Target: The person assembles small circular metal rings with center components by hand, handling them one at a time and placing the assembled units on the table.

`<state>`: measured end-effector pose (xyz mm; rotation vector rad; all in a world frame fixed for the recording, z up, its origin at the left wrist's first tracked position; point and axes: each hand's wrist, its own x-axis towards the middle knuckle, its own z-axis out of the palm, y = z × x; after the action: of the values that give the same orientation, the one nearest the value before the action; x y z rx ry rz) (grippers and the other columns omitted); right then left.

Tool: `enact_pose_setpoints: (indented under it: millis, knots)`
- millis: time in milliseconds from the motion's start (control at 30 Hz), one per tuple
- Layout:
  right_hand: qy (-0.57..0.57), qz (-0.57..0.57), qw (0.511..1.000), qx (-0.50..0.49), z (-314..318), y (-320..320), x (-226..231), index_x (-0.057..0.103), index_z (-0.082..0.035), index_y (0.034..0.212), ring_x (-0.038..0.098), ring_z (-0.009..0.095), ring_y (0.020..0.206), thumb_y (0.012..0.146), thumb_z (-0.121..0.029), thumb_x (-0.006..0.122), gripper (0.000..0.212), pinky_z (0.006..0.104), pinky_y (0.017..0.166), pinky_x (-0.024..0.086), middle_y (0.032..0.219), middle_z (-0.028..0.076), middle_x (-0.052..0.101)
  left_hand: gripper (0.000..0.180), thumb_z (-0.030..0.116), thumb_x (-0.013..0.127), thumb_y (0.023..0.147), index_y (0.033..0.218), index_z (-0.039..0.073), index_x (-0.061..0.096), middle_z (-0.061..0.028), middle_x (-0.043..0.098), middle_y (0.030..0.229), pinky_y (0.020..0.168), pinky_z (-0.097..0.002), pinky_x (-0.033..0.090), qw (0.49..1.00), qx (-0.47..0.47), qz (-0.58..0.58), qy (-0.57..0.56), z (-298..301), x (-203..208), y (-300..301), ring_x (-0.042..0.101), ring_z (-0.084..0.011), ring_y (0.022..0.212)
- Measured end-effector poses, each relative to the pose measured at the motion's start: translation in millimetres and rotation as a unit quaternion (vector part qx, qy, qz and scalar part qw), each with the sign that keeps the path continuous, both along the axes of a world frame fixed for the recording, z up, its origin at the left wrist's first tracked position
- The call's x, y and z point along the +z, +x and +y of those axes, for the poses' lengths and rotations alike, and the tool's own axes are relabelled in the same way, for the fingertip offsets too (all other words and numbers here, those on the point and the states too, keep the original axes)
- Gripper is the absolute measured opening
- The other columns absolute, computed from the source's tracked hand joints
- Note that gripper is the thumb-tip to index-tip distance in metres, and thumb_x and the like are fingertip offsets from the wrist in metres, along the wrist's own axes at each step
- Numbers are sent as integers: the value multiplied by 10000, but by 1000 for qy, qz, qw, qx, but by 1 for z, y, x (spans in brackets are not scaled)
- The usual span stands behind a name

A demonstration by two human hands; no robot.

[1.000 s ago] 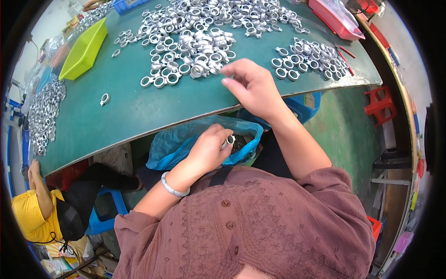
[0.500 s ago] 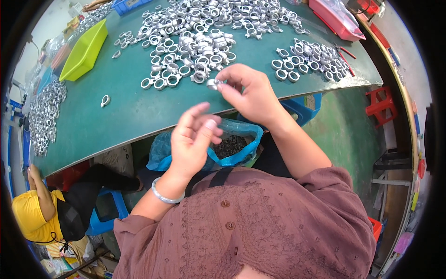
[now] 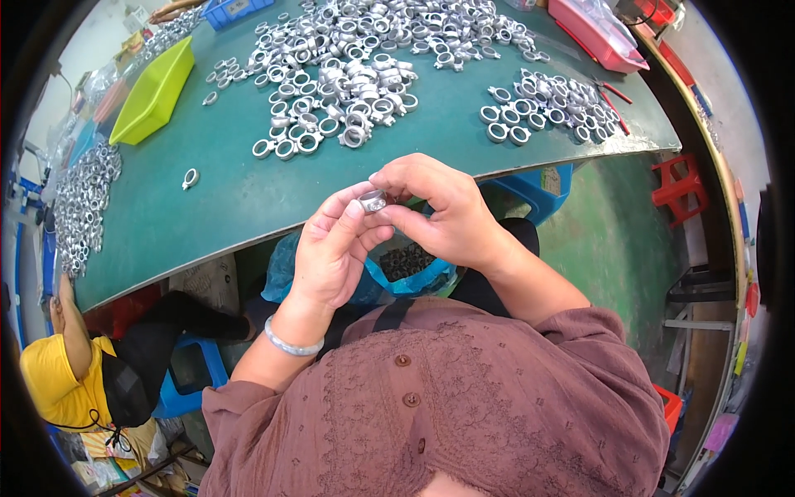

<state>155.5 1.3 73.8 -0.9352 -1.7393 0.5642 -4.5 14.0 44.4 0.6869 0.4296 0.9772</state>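
Observation:
Between my two hands, just over the table's near edge, is a silver metal ring clamp point(image 3: 373, 200). My left hand point(image 3: 333, 248) pinches its left side with thumb and forefinger. On its right side, my right hand point(image 3: 443, 207) grips it too, fingers curled round and partly hiding it. Beyond my hands, a big heap of similar ring clamps point(image 3: 356, 83) covers the middle of the green table point(image 3: 240, 182). A smaller group of clamps point(image 3: 551, 103) lies to the right. Below my hands, a blue plastic bag point(image 3: 406, 282) holds many small dark parts.
A yellow-green tray point(image 3: 153, 91) and another clamp pile point(image 3: 83, 207) are on the left. One clamp point(image 3: 190, 178) lies alone. Red-handled pliers point(image 3: 617, 108) and a pink bin point(image 3: 596, 33) are at the right. A person in yellow point(image 3: 58, 377) sits at left.
My right hand has brought the ring clamp down and nearer from beside the heap. My left hand has closed on it, so both hands now hold it.

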Motion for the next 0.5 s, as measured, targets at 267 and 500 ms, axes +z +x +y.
enact_pose_setpoints:
  millis: [267, 500]
  knots:
    - [31, -43, 998, -26, -5, 3, 3, 578, -10, 857, 577, 217, 678, 659, -4, 670, 219, 274, 593, 465, 772, 95, 556, 267, 88, 507, 870, 1121, 3, 474, -103, 581, 1024, 785, -280, 493, 999, 33, 6, -5, -3, 0, 0, 582, -163, 909]
    - [-152, 130, 979, 26, -9, 3, -7, 592, 0, 929, 572, 88, 706, 772, -25, 619, 161, 209, 652, 460, 810, 34, 594, 277, 1, 509, 841, 1115, -1, 474, -108, 575, 1039, 811, -277, 487, 993, 70, 43, 79, -9, 4, -2, 578, -177, 930]
